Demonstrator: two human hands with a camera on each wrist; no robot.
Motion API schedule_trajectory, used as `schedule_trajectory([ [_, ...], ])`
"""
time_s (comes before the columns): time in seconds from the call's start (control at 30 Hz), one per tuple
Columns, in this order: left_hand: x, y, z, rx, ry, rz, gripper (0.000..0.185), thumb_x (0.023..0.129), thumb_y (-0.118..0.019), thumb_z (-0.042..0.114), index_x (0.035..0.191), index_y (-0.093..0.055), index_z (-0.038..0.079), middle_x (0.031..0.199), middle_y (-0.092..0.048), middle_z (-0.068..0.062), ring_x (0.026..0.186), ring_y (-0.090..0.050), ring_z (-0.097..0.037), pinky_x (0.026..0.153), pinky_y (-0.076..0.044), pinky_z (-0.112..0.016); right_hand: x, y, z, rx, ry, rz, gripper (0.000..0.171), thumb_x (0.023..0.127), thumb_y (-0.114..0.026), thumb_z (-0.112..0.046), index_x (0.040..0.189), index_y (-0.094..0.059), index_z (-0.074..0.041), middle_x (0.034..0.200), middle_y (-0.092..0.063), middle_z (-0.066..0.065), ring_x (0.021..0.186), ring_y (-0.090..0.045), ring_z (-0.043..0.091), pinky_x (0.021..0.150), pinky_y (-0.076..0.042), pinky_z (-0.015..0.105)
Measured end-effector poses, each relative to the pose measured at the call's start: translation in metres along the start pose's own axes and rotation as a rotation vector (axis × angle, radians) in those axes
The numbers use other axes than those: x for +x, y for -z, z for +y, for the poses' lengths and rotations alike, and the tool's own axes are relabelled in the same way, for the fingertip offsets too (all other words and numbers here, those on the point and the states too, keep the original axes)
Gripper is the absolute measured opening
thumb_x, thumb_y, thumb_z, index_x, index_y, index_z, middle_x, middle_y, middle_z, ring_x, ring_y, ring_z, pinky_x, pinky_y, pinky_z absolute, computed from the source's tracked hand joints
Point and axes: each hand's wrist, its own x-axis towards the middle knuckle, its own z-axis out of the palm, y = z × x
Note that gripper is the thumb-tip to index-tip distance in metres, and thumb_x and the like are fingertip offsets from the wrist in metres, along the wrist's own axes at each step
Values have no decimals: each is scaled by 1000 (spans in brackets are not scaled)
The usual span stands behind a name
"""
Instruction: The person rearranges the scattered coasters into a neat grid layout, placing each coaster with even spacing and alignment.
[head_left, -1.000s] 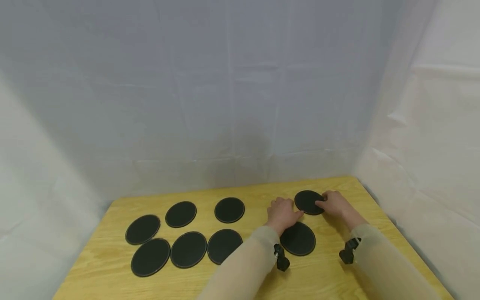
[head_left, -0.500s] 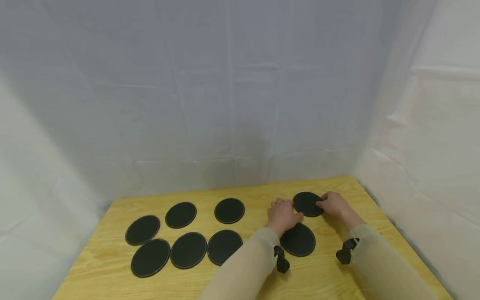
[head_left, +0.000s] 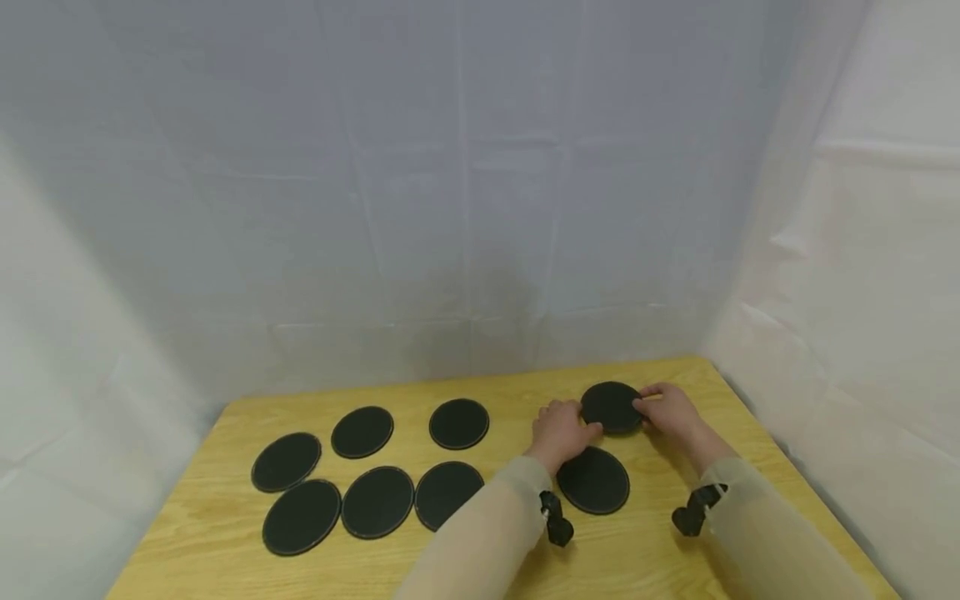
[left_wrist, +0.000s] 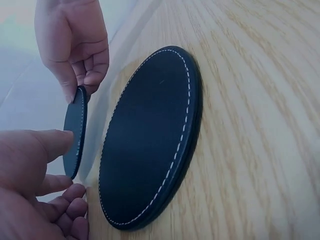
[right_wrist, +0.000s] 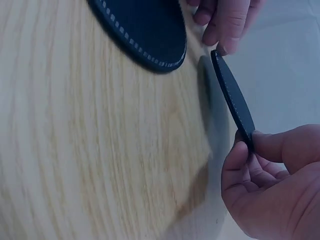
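Observation:
A round black leather coaster [head_left: 611, 407] with pale edge stitching is held up over the far right of the table. My left hand [head_left: 561, 432] pinches its left edge, thumb on the upper face. The opposite edge is pinched by my right hand [head_left: 671, 414], as the right wrist view shows with its thumb and curled fingers [right_wrist: 237, 162]. Seen edge-on in that view, the coaster casts a shadow on the wood. Just nearer to me a second coaster [head_left: 594, 481] lies flat, close beside my left wrist; it fills the middle of the left wrist view.
Several more black coasters lie flat on the left: three in a near row, including one [head_left: 377, 502] in the middle, and three farther back, including one [head_left: 459, 423] nearest my left hand. The wooden table [head_left: 517, 379] is bounded by white sheeting [head_left: 480, 208] behind and at both sides.
The coaster between my hands has shifted slightly left, together with my right hand. My left hand has stayed nearly in place, and the other coasters have not moved.

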Motion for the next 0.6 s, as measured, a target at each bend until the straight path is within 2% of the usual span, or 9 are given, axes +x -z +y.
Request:
schedule_trajectory([
  [0.13, 2, 4, -7, -60, -21, 50, 44, 106, -75, 39, 137, -75, 7, 120, -78, -9, 113, -71, -37, 97, -56, -55, -3, -4, -8, 87, 6, -9, 41, 112, -62, -7, 143, -51, 18, 99, -65, 16, 67, -61, 13, 65, -55, 28],
  [0.23, 3, 8, -12, -91, -17, 77, 48, 106, -76, 37, 142, -71, 7, 114, -79, -6, 109, -73, -32, 97, -56, -53, -4, -9, -14, 128, 18, -21, 43, 111, -63, -6, 144, -50, 19, 98, -65, 16, 65, -60, 14, 64, -55, 30],
  [0.4, 8, 16, -21, -99, 5, 106, 49, 106, -77, 35, 146, -68, 8, 113, -80, -2, 108, -74, -27, 101, -55, -52, -1, -21, -20, 160, 21, -22, 43, 111, -66, -7, 144, -52, 17, 97, -63, 13, 66, -60, 12, 63, -55, 28],
  [0.6, 8, 24, -29, -79, 19, 126, 48, 103, -81, 33, 143, -70, 9, 113, -81, -3, 109, -74, -29, 103, -52, -58, 4, -33, -22, 137, 37, -30, 39, 109, -67, -6, 138, -54, 17, 90, -65, 11, 74, -61, 16, 65, -54, 28],
])
